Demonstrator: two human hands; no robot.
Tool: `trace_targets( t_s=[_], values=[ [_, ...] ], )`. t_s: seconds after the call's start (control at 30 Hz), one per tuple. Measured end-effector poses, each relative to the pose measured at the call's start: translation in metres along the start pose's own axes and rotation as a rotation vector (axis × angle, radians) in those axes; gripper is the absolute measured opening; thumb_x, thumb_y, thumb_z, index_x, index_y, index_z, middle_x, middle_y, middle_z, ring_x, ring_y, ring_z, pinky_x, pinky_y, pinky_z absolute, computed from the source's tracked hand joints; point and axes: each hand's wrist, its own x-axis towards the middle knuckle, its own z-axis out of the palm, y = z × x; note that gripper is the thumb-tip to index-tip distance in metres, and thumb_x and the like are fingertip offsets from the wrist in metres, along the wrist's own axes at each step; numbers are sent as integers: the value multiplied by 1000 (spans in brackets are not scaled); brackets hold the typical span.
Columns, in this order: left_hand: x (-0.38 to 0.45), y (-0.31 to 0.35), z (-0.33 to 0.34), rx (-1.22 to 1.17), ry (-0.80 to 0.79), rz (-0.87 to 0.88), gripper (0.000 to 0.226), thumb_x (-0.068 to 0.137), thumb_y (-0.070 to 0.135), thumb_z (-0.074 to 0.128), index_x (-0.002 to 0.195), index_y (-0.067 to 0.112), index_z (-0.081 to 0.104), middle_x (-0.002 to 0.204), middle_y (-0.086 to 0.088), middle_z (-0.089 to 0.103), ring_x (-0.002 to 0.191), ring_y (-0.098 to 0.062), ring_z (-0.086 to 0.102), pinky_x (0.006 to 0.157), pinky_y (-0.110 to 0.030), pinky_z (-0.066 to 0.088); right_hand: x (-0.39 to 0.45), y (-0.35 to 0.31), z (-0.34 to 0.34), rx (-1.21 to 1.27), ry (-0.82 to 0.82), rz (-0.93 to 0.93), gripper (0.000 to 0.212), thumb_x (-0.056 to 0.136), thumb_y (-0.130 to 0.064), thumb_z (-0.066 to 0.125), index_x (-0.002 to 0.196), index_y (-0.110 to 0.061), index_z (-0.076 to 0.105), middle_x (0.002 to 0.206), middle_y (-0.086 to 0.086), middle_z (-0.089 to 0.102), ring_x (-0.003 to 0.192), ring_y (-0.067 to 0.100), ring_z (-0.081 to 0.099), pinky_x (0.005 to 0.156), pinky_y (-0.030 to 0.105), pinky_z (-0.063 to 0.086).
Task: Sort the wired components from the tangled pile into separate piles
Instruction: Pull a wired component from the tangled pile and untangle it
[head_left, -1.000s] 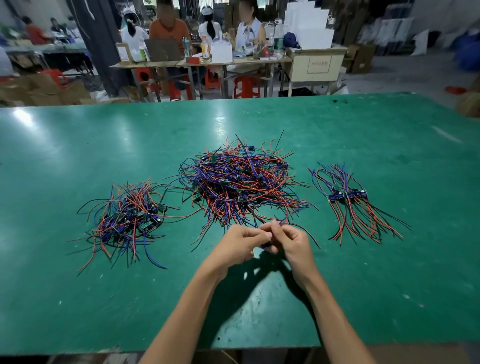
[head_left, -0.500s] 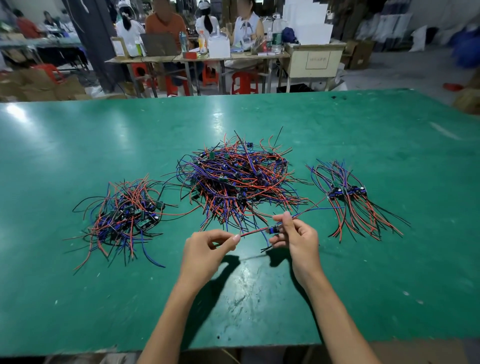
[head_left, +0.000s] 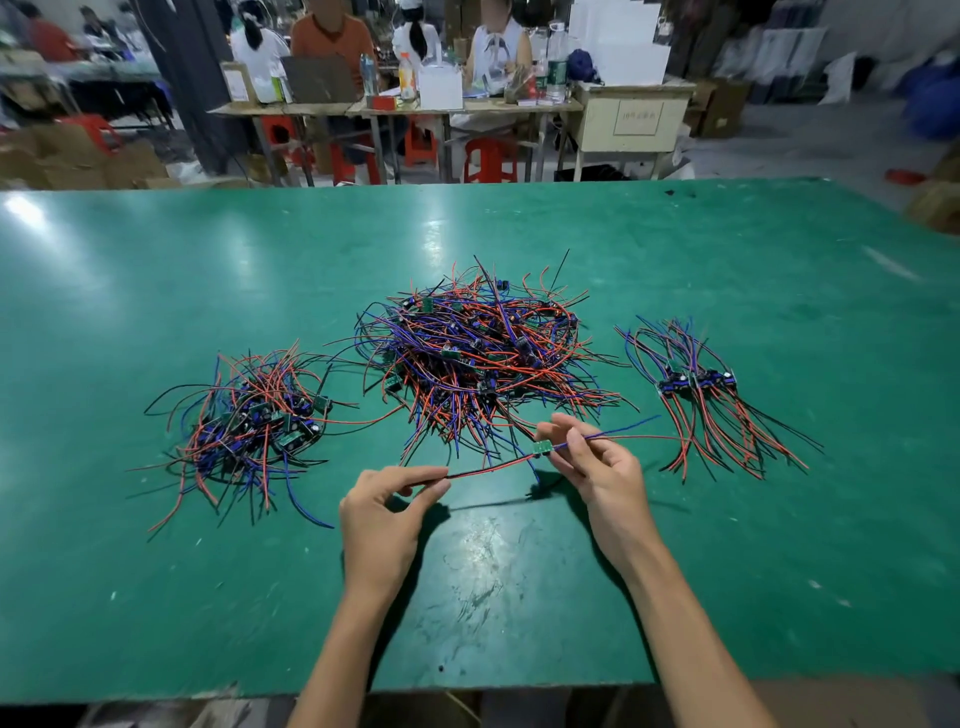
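Green board component (head_left: 542, 448) with limp red, black and blue leads hangs stretched at frame centre, below the tangled pile (head_left: 480, 353). Left hand (head_left: 387, 512) pinches the red-black leads; right hand (head_left: 597, 467) pinches beside the board. Light, floppy; grip at the board. Compared with half a second earlier, the hands are farther apart.

two bare forearms, no sleeves, hands (head_left: 384, 519) ungloved, no rings or watch
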Motion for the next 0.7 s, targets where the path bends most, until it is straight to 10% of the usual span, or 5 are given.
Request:
trace_targets(
  t_s=[0.23,0.7],
  values=[
    [-1,-2,-1,-33,10,-44,24,73,24,88,84,44,79,82,21,73,77,-8,62,66,-11,43,4,4,-7,88,-62,20,32,94,-22,57,120,-7,68,123,12,72,118,19,67,92,22,55],
    [6,-3,1,-230,33,-158,7,82,39,81,83,32,79,75,1,74,65,-11,62,59,-24,53,44,-52,1,-269,240,-63,19,103,-26,60,104,-10,70,77,5,66,58,15,70,46,24,54]
  ],
)
